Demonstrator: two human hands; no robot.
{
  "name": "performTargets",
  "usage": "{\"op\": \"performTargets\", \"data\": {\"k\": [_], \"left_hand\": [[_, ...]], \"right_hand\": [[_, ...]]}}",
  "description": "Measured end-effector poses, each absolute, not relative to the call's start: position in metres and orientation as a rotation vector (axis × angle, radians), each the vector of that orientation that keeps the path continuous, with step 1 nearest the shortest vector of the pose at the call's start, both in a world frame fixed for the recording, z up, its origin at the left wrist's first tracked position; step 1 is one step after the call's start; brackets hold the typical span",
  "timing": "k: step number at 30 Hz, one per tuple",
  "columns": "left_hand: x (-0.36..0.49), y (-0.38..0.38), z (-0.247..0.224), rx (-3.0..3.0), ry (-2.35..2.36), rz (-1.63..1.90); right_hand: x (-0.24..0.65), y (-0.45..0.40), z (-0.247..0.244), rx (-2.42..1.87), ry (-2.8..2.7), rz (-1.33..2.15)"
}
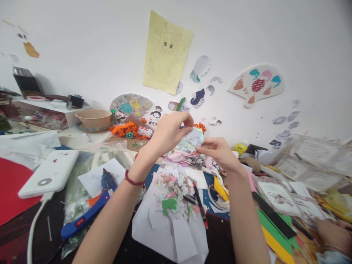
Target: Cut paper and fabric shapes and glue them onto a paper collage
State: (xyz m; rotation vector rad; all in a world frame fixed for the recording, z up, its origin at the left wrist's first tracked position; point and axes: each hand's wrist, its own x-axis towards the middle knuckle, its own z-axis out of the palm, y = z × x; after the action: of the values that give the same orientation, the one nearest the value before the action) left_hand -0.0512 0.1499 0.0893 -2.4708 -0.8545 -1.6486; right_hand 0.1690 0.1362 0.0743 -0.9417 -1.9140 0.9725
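Note:
Above a heap of coloured paper scraps [180, 157], my left hand [173, 130] pinches the upper left edge of a pale, patchy paper piece [194, 136]. My right hand [218, 151] grips the lower right edge of that piece between thumb and fingers. Its exact shape is partly covered by my fingers. Below both hands lies a white sheet [148, 229] strewn with small paper bits, a green cutout [168, 205] and a black-and-red pen [200, 205].
A blue glue gun [89, 216] and a white power bank [51, 172] with a cable lie left. Orange flowers [125, 129] and a tan bowl [93, 119] stand behind. Another person's hand [334, 234] is at lower right, near black strips [273, 214] and green paper.

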Motion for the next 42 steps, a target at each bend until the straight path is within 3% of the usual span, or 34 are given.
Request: {"op": "performTargets", "data": {"k": [42], "left_hand": [[-0.052, 0.157, 0.086, -2.566, -0.898, -1.485]], "right_hand": [[0.166, 0.136, 0.075, -0.885, -1.913, 0.964]]}}
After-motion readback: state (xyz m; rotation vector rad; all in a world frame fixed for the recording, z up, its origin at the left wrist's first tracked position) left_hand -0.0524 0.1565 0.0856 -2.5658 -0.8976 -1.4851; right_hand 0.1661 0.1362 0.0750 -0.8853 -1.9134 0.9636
